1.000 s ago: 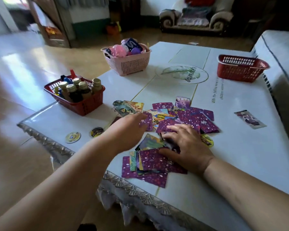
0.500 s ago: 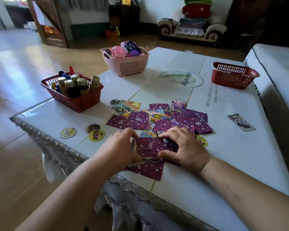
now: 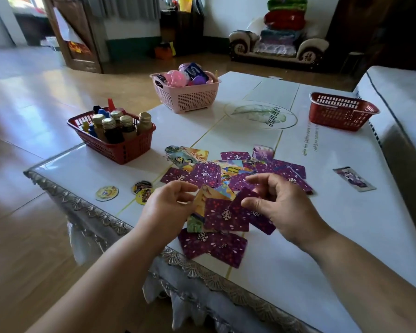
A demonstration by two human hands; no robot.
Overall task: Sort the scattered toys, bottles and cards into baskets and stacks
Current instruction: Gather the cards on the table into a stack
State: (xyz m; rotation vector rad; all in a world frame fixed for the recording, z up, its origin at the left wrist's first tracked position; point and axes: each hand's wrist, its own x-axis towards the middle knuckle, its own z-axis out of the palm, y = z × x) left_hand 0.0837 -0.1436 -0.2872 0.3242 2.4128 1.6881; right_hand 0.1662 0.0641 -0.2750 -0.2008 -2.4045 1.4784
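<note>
Left hand (image 3: 168,209) and right hand (image 3: 283,207) each pinch a loose fan of cards (image 3: 222,213), right of the bottle basket (image 3: 120,152) and nearer. Thin, light and slick, they will likely slide, so square them by the edges. Backs read "My Little Pony"; the table (image 3: 346,224) print reads "summer"

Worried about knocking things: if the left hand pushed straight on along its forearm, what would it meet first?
Probably the scattered cards just beyond the left hand, which grips a card bundle; its height above them is unclear.
</note>
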